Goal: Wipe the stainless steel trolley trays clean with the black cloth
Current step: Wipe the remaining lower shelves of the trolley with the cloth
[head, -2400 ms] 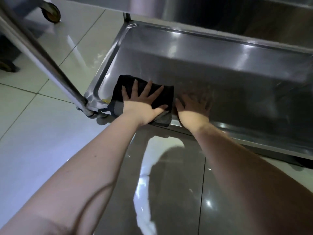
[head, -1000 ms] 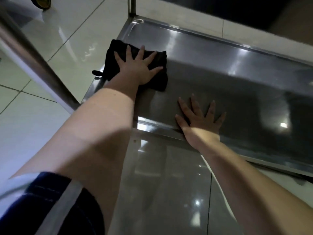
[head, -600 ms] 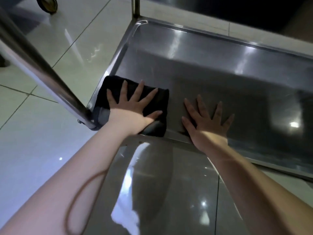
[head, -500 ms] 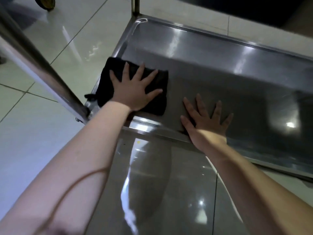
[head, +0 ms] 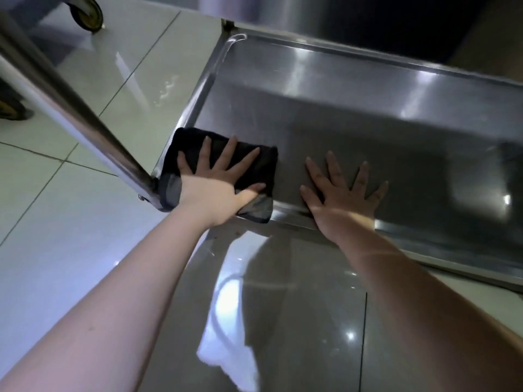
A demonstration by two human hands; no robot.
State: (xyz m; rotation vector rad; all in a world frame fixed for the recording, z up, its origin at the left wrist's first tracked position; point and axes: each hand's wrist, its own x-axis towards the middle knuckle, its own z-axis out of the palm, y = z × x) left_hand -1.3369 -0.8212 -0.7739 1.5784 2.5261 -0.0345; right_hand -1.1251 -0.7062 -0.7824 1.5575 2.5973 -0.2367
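Note:
The folded black cloth [head: 263, 162] lies in the near left corner of the low stainless steel trolley tray [head: 353, 120], its near edge hanging over the tray's front rim. My left hand [head: 218, 179] presses flat on the cloth with fingers spread and straight. My right hand [head: 342, 193] rests flat on the bare tray floor just right of the cloth, fingers spread, wrist across the front rim.
A steel trolley post [head: 70, 108] slants from the upper left down to the tray's near left corner. A caster wheel [head: 85, 9] stands on the glossy tiled floor [head: 70, 250] at the top left. A higher trolley shelf [head: 283, 9] overhangs the tray's far side.
My left hand has slid the cloth back toward me along the tray's left edge into the near corner. My right hand has stayed planted on the tray floor.

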